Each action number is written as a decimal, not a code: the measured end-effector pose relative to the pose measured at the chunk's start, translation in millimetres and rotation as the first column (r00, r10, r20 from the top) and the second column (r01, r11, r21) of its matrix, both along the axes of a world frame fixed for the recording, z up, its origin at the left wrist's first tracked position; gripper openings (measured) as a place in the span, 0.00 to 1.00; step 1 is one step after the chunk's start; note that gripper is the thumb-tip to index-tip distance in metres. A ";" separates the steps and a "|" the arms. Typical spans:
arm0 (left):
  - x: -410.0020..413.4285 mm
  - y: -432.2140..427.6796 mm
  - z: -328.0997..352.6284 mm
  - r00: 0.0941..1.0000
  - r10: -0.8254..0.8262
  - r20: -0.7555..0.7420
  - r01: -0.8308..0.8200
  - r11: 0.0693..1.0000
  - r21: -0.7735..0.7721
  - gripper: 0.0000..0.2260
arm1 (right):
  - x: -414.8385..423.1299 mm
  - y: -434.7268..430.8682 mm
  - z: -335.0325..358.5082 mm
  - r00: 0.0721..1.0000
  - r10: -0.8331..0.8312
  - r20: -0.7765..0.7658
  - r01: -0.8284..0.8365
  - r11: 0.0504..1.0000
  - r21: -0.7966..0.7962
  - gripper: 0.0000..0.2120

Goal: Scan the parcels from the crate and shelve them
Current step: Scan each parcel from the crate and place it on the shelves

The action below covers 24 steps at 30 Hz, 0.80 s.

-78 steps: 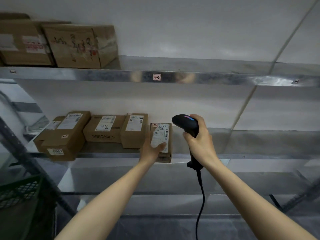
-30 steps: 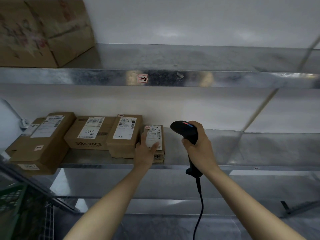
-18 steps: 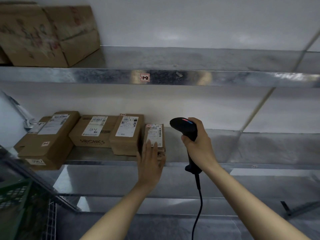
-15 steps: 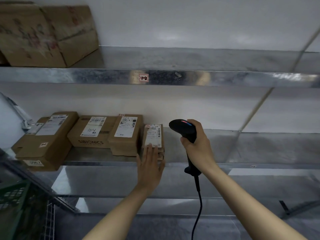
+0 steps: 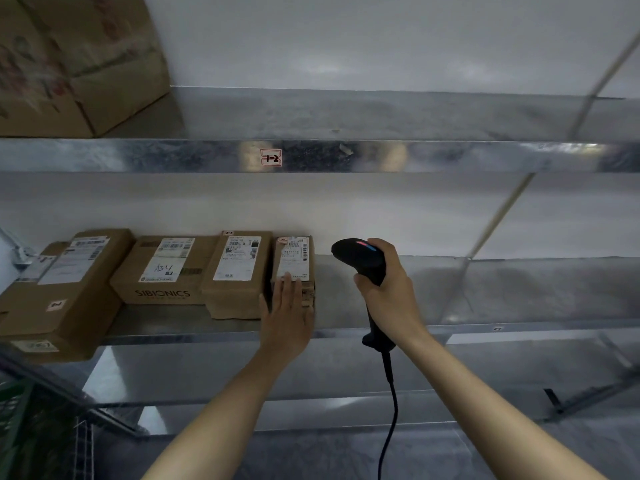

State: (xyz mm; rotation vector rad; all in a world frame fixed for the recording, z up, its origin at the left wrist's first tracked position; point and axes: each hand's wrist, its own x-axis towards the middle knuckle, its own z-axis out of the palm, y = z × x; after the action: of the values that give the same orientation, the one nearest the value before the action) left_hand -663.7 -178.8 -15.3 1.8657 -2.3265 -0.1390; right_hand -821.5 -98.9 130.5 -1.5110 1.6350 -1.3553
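Observation:
A small brown parcel (image 5: pixel 294 258) with a white label lies on the middle metal shelf (image 5: pixel 450 327), last on the right in a row of cardboard parcels. My left hand (image 5: pixel 285 315) rests flat against its front end, fingers straight and together, gripping nothing. My right hand (image 5: pixel 388 289) holds a black corded barcode scanner (image 5: pixel 360 258) by its handle, just right of that parcel, head pointing left. The neighbouring parcel (image 5: pixel 235 271) touches the small one on its left.
Further left lie a "SIBIONICS" box (image 5: pixel 166 271) and a larger box (image 5: pixel 65 289) overhanging the shelf edge. A big carton (image 5: pixel 76 60) stands on the upper shelf (image 5: pixel 346 155), tagged "1-2". A green crate (image 5: pixel 14 410) shows at bottom left. Shelf space extends right of the scanner.
My left hand let go of the small parcel's top and now lies flat against its front end; the parcel sits deeper on the shelf, in line with the row. The scanner hand has hardly moved.

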 end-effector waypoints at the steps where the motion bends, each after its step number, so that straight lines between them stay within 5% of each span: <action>1: -0.4 -1.9 0.7 1.000 -0.003 -0.002 0.003 1.000 0.002 0.29 | -0.5 -1.1 0.3 1.000 -0.002 0.002 0.002 1.000 -0.003 0.25; 13: 5.1 -18.7 20.8 0.999 -0.048 -0.018 0.049 0.997 0.066 0.28 | 7.6 -5.0 5.8 1.000 -0.021 0.014 0.021 1.000 -0.019 0.24; 24: 49.2 2.7 36.2 0.985 -0.102 -0.143 0.090 0.992 -0.085 0.30 | 39.6 8.4 14.3 0.998 -0.063 -0.004 0.063 0.997 -0.042 0.23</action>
State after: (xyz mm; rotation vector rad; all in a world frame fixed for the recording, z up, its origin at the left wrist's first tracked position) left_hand -614.5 -176.1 21.0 1.6495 -2.2879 -0.1873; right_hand -781.9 -90.4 144.8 -1.4993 1.6802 -1.4281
